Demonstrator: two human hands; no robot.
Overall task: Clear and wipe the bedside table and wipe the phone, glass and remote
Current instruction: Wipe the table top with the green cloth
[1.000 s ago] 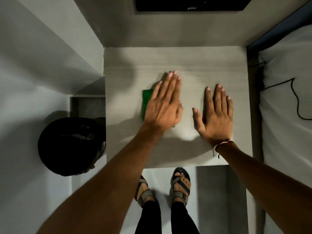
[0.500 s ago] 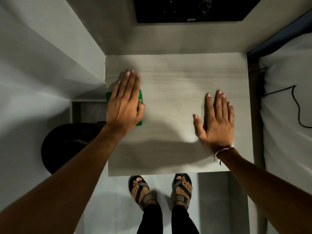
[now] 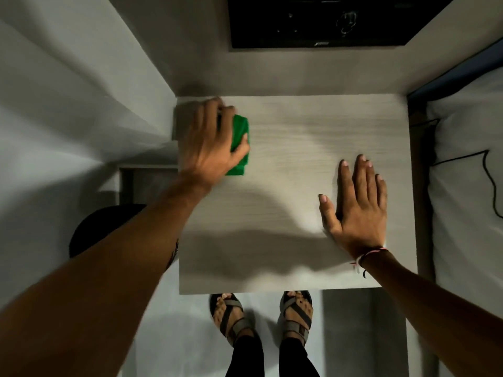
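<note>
The pale wooden bedside table [image 3: 294,254] fills the middle of the head view, and nothing stands on its top. My left hand [image 3: 209,140] presses a folded green cloth [image 3: 239,142] onto the table's far left corner, fingers curled over it and thumb along its right edge. My right hand [image 3: 356,205] lies flat on the right half of the table, fingers spread and holding nothing. A thread bracelet circles that wrist. No phone, glass or remote is in sight.
A bed with white bedding [image 3: 468,186] and a black cable [image 3: 490,175] on it borders the table's right side. A dark round bin [image 3: 92,229] stands on the floor at the left. White walls close in left and behind; a black panel [image 3: 326,20] hangs above. My sandalled feet [image 3: 261,317] are below.
My left hand has slid the green cloth from the table's middle to its left edge, then up into the far left corner. The right hand has stayed flat in place.
</note>
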